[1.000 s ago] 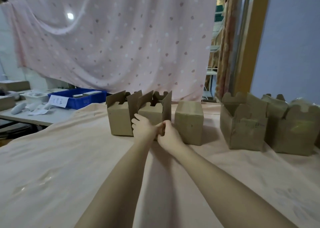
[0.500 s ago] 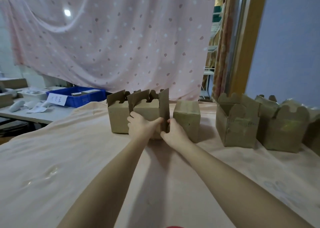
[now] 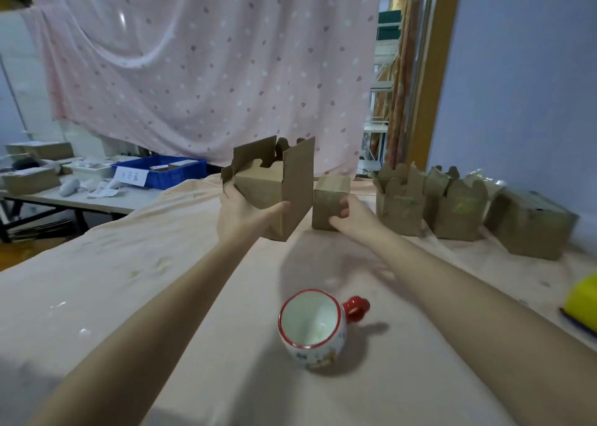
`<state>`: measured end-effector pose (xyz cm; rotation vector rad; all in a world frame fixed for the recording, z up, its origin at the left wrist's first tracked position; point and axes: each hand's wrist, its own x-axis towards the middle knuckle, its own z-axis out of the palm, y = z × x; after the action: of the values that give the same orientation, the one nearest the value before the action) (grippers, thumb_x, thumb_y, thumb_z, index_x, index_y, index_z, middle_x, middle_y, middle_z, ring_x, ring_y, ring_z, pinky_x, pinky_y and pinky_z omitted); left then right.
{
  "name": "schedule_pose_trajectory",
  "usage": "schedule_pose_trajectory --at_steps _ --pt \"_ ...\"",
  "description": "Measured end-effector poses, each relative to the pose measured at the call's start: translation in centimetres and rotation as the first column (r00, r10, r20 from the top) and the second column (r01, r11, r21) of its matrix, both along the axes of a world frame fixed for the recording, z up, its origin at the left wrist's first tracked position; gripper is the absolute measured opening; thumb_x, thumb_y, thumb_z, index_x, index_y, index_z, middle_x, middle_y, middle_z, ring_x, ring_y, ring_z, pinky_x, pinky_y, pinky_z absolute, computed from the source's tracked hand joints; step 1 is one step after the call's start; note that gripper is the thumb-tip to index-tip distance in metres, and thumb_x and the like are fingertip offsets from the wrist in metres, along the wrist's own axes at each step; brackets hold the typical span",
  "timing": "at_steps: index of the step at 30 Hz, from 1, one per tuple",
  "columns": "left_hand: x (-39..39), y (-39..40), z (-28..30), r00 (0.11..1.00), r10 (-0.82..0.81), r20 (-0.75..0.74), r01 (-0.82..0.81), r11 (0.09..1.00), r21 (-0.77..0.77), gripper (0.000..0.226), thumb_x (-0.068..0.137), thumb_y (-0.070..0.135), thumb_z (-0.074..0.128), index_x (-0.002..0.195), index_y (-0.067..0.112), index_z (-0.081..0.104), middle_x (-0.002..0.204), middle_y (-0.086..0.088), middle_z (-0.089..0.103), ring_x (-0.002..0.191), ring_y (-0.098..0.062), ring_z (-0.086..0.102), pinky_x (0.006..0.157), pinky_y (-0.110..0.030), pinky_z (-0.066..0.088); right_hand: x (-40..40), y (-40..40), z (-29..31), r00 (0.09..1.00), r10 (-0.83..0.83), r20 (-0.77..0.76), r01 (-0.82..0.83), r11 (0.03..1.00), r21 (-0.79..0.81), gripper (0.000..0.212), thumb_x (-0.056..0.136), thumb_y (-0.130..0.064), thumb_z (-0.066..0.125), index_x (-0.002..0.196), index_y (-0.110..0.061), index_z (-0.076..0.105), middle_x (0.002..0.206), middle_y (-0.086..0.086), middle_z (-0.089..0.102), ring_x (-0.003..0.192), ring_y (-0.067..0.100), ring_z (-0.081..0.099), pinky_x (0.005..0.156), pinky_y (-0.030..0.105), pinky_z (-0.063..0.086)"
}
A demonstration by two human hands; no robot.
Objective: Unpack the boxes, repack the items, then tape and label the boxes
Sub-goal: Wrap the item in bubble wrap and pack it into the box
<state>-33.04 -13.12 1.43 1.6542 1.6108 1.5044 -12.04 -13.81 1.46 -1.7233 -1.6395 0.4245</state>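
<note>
Cardboard dominated the scene — an open box [image 3: 271, 196] with its flaps up was lifted off the table [image 3: 129, 280] and tilted, the left hand [image 3: 240, 219] grasping it from below, thumb across the front face and fingers round the far left side. Just to its right, the right hand [image 3: 350, 217] had its fingers curled round a smaller closed box [image 3: 329, 199] that stood on the cloth-covered table. Near the person, well apart from the boxes, a red-rimmed mug [image 3: 311, 325] stood unpacked on the table, its handle pointing right. Further right, more boxes [image 3: 452, 212] waited in a row, two with flaps open and one shut. By my judgement the job was in its early part: one item was out — some boxes opened — while repacking, taping and labelling all remained. No tape or labels could be picked out for certain.
</note>
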Motion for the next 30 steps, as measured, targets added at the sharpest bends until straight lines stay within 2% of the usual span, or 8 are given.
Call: schedule_pose_trajectory --at_steps 5,9,12,15,17,21,26,30 --pt "0.2 -4.9 0.9 0.986 -0.147 0.079 0.143 0.988 0.050 0.109 0.039 0.060 0.085 0.131 0.022 0.040 0.123 0.007 0.057 0.112 -0.012 0.056 0.088 -0.038 0.055 2.3 -5.0 1.0 0.997 0.020 -0.079 -0.018 1.000 0.021 0.048 0.091 -0.020 0.059 0.133 -0.006 0.038 0.108 0.003 0.050 0.099 0.021 0.052 0.082 0.031 0.043" --pt "1.7 -6.9 1.3 0.956 -0.284 0.077 0.280 0.958 0.058 0.095 0.060 0.037 0.089 0.136 0.017 0.036 0.120 0.009 0.052 0.106 -0.008 0.051 0.070 -0.010 0.046 4.7 -7.7 1.6 0.995 -0.040 -0.090 0.046 0.996 0.072 0.062 0.090 -0.025 0.063 0.141 -0.007 0.033 0.133 0.009 0.049 0.112 0.022 0.049 0.084 0.030 0.039" --pt "3.5 -8.1 1.7 0.933 -0.359 0.021 0.357 0.933 0.046 0.096 0.063 0.036 0.085 0.140 0.014 0.033 0.119 0.005 0.047 0.108 -0.013 0.049 0.075 -0.014 0.043 7.3 -9.9 1.9 0.987 -0.059 -0.149 0.073 0.994 0.085 0.059 0.089 -0.019 0.062 0.139 -0.005 0.036 0.128 0.002 0.051 0.113 0.021 0.051 0.091 0.030 0.042" --pt "5.5 -8.8 1.9 0.892 -0.451 -0.023 0.451 0.893 -0.002 0.091 0.065 0.037 0.084 0.139 0.016 0.035 0.118 0.004 0.049 0.102 -0.011 0.053 0.071 -0.014 0.043 10.2 -12.6 1.8 0.967 -0.063 -0.248 0.099 0.986 0.135 0.041 0.087 -0.008 0.061 0.126 -0.006 0.048 0.107 0.002 0.059 0.100 0.018 0.057 0.084 0.028 0.045" --pt "7.0 -9.3 1.9 0.839 -0.543 -0.026 0.541 0.839 -0.048 0.095 0.059 0.042 0.086 0.138 0.017 0.039 0.119 0.002 0.053 0.102 -0.010 0.055 0.073 -0.015 0.046 12.2 -14.3 1.3 0.941 -0.072 -0.331 0.133 0.977 0.165 0.041 0.086 -0.005 0.063 0.125 -0.005 0.050 0.111 0.005 0.061 0.107 0.021 0.058 0.091 0.032 0.048" --pt "10.3 -10.6 0.8 0.739 -0.673 -0.022 0.660 0.730 -0.177 0.107 0.047 0.054 0.082 0.138 0.021 0.038 0.123 0.000 0.055 0.110 -0.017 0.055 0.095 -0.033 0.048 15.3 -19.3 -0.2 0.903 -0.021 -0.429 0.130 0.965 0.227 0.036 0.087 0.005 0.061 0.121 -0.002 0.052 0.108 0.005 0.058 0.103 0.017 0.056 0.076 0.009 0.046" --pt "14.2 -12.2 -1.4 0.598 -0.802 0.006 0.779 0.579 -0.241 0.073 0.070 0.024 0.080 0.131 0.032 0.040 0.121 0.008 0.056 0.114 -0.011 0.055 0.086 -0.019 0.047 18.0 -23.8 -3.0 0.917 -0.046 -0.397 0.147 0.963 0.227 0.030 0.090 0.007 0.056 0.118 -0.002 0.055 0.104 0.001 0.060 0.086 0.001 0.057 0.066 0.003 0.045" --pt "15.1 -13.0 -2.4 0.518 -0.854 -0.039 0.821 0.510 -0.258 0.072 0.069 0.019 0.075 0.133 0.033 0.045 0.127 0.007 0.058 0.116 -0.007 0.055 0.092 -0.020 0.048 19.1 -23.8 -6.2 0.922 -0.148 -0.358 0.215 0.964 0.156 0.030 0.090 0.010 0.054 0.120 0.010 0.050 0.109 0.011 0.058 0.092 0.019 0.059 0.066 0.006 0.048"
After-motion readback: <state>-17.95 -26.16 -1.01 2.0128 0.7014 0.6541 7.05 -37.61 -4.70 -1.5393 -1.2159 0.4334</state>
